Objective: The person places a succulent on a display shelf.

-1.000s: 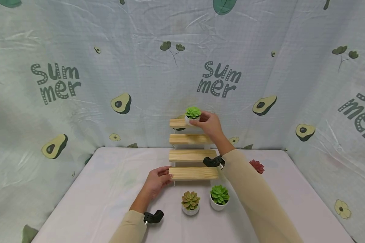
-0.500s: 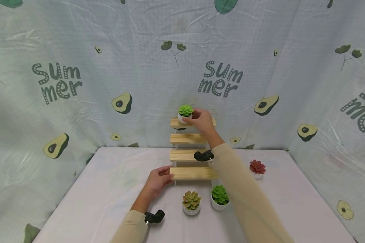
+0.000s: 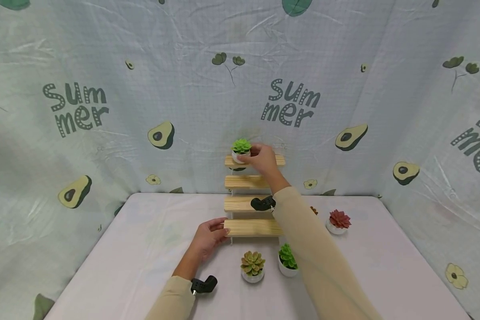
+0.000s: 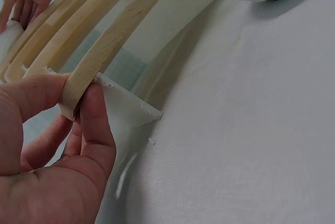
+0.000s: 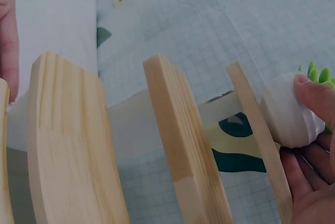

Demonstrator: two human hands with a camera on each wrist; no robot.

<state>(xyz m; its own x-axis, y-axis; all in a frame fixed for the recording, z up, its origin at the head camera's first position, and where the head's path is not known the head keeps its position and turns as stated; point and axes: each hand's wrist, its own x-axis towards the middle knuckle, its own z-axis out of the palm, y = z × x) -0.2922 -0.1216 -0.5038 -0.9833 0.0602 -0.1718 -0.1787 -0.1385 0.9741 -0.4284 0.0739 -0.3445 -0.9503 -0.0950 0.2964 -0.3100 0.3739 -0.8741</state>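
Observation:
A stepped wooden shelf (image 3: pixel 254 228) with pale slats stands at the back of the table. My left hand (image 3: pixel 207 240) pinches the left end of its lowest slat, thumb on one face and fingers on the other, as the left wrist view shows (image 4: pixel 78 88). Up at the top slat (image 5: pixel 261 140), my right hand (image 3: pixel 264 159) grips a small white pot (image 5: pixel 290 110) holding a bright green succulent (image 3: pixel 242 146). The pot sits at the slat's left part, its base right at the wood. Fingers wrap the pot's right side, with the thumb in front.
On the table (image 3: pixel 144 266), an olive-brown succulent (image 3: pixel 253 263) and a green succulent (image 3: pixel 288 257), both potted, stand before the shelf. A red succulent (image 3: pixel 339 219) stands to the right. Behind the right sleeve (image 3: pixel 308 240) peeks a brownish plant (image 3: pixel 314 210). A printed curtain (image 3: pixel 200 102) hangs close behind.
My right hand has moved left along the top slat with the potted green succulent. The red succulent and a brownish plant have come out from behind the sleeve. The left hand stays put.

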